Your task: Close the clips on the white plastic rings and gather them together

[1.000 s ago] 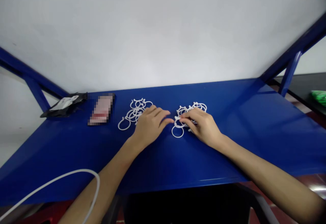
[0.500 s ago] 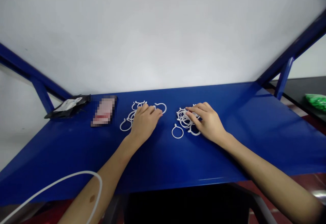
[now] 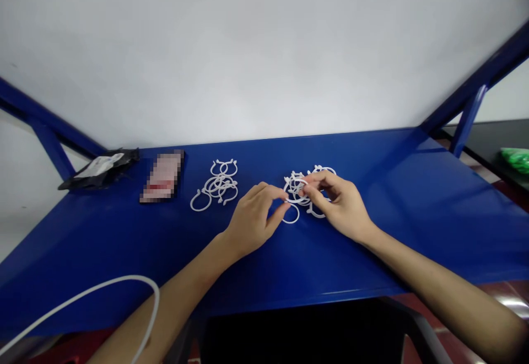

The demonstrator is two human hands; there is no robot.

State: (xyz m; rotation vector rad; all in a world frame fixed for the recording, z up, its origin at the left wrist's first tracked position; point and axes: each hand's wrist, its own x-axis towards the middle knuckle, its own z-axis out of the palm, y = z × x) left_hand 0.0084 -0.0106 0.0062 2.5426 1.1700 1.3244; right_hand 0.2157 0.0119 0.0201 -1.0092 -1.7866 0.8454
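Observation:
Between my two hands is a white plastic ring [image 3: 294,202], thin and round, looking like a shower curtain ring. My left hand [image 3: 256,218] pinches its left side between thumb and index finger. On its other side, the thumb and fingertips of my right hand [image 3: 341,204] are closed on the ring. Below and behind it lies a pile of similar rings [image 3: 326,167], partly covered by my right hand. One loose ring [image 3: 291,223] rests at the pile's near edge. Another group of white rings [image 3: 219,187], some with small knobs at their ends, lies left of my left hand.
The rings lie on a blue table [image 3: 330,265] against a white wall. At the left are a blurred-out pink rectangle [image 3: 163,176] and a black plastic package [image 3: 101,168]. A white cable [image 3: 103,284] loops over my left forearm. Blue braces [image 3: 469,121] flank the table.
My left hand has moved right from the left group of rings to meet my right hand. A ring is now held up between both hands. The view has shifted slightly.

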